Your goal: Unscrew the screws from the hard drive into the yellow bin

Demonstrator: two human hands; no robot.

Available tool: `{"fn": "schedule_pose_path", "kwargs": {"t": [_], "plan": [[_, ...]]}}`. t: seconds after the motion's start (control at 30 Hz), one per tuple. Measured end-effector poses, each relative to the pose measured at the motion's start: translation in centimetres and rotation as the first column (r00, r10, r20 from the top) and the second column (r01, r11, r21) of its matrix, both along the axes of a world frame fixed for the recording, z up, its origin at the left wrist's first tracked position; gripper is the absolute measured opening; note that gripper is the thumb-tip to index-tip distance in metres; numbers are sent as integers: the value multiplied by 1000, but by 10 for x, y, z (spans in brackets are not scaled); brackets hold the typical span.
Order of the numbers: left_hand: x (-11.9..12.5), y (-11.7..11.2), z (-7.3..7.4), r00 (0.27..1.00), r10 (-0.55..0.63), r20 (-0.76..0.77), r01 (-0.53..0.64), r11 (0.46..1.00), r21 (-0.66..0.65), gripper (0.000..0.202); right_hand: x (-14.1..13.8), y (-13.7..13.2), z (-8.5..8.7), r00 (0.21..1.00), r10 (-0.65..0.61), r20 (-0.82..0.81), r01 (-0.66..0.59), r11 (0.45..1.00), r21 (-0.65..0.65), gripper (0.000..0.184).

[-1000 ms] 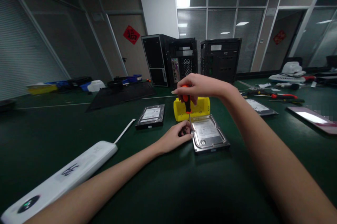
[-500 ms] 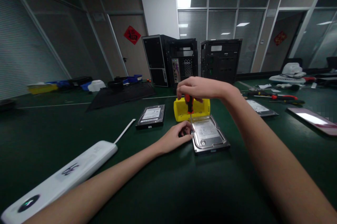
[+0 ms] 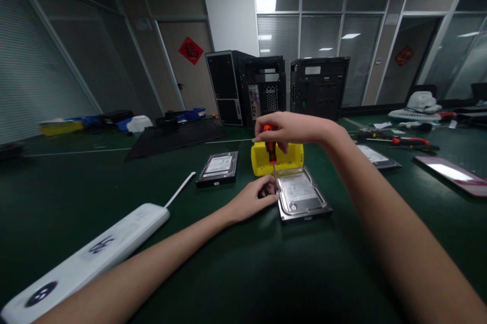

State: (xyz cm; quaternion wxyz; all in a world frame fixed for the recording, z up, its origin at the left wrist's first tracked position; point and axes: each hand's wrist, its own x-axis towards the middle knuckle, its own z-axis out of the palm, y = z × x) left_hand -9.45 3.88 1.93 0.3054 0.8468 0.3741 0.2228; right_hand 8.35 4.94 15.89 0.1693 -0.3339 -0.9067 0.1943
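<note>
A silver hard drive [image 3: 302,194] lies flat on the green table in front of me. My right hand [image 3: 291,129] is closed round the orange handle of a screwdriver [image 3: 271,150], held upright with its tip on the drive's left edge. My left hand [image 3: 251,200] rests on the table with curled fingers pinched at the drive's left side near the tip; what they hold is hidden. A yellow box [image 3: 277,157] stands just behind the drive.
A second hard drive [image 3: 218,167] lies to the left, a third [image 3: 376,155] to the right. A white power strip [image 3: 87,258] runs along the near left. Black computer cases [image 3: 277,88] stand at the back. Tools [image 3: 403,140] and a tablet [image 3: 451,172] lie at the right.
My right hand has turned slightly on the screwdriver handle, fingers shifting round it. The left hand and the drive have stayed put.
</note>
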Motion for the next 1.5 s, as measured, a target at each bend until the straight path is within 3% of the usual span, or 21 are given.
{"fn": "schedule_pose_path", "kwargs": {"t": [0.17,0.33,0.57,0.97,1.13,1.3,1.5], "plan": [[0,-1,0,1000,12,-2,-12,1000,6,21,-1,-2,2,999,-44,17,44,999,3,36],[0,-1,1,1000,16,-3,-16,1000,7,20,2,0,3,995,-102,4,102,991,-90,34],[0,-1,1,1000,4,3,-4,1000,-3,23,1,3,3,996,55,-64,-64,987,-145,25],[0,1,0,1000,8,-9,-8,1000,13,23,0,2,2,980,169,-103,-178,980,-84,28],[0,0,2,999,33,-35,-32,999,14,25,-2,3,1,984,145,-106,-153,986,-67,29],[1,0,2,999,40,-37,-40,999,6,26,-4,2,-1,984,104,-146,-125,982,-145,38],[0,2,0,1000,18,-21,-17,1000,6,26,-5,5,-2,986,62,-157,-89,982,-169,33]]}}
